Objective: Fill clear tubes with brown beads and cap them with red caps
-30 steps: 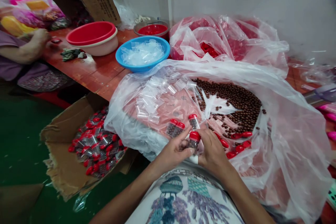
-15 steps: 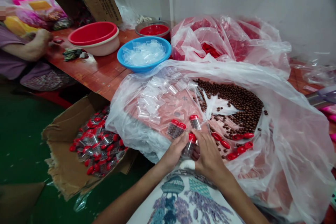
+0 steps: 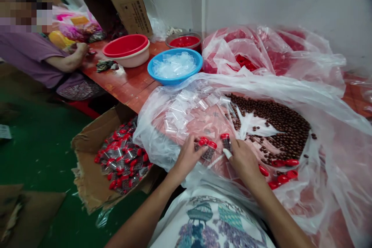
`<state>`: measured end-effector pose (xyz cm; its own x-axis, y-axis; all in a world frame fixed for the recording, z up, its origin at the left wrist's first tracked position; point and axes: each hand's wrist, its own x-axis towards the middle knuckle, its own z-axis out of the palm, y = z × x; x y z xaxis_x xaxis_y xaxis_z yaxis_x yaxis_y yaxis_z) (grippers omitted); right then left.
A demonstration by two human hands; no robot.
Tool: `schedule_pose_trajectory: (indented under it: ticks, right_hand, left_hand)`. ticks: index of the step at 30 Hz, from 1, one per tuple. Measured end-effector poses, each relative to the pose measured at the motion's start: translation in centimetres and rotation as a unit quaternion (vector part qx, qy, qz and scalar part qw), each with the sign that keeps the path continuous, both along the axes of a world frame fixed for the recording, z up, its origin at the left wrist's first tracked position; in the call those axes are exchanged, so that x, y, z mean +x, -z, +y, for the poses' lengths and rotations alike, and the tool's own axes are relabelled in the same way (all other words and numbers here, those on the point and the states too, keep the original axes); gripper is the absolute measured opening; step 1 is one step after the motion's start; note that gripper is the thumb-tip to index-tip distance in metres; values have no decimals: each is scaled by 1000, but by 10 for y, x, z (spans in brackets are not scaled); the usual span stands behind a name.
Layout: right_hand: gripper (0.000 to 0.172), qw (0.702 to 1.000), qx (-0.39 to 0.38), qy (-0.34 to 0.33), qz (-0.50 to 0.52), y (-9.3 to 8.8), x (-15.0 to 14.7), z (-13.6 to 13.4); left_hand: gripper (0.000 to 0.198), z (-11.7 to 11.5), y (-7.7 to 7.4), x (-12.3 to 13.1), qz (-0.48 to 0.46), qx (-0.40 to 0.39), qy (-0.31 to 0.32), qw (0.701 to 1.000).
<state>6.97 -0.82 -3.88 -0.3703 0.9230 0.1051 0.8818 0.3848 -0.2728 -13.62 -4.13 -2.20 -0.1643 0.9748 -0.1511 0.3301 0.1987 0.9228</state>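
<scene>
My left hand pinches a small clear jar with a red lid at the table's front edge. Touching that one is a second red-lidded jar, with dark brown balls showing inside. To the right, my right hand closes its fingers at the side of another filled jar; a white covering wraps one fingertip. Part of each grip is hidden by the fingers. Loose red lids lie right of this hand, near a pile of brown balls.
Empty clear jars lie on plastic sheeting. Behind stand a blue basin of clear pieces and a red basin. A carton of filled jars sits lower left. A co-worker sits at the far left.
My hands have moved apart, from one jar held between them to separate jars on the sheeting. That jar no longer shows between them. The view has swung left.
</scene>
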Motion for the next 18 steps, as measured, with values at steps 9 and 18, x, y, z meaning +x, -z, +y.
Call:
schedule_pose_trajectory:
  ticks: [9, 18]
  right_hand:
    - [41, 993, -110, -27, 39, 19, 5, -14]
    - [52, 985, -165, -43, 17, 26, -2, -9]
  left_hand:
    - [92, 1, 22, 19, 210, -17, 103, 972]
    - [69, 3, 22, 24, 116, -33, 54, 991]
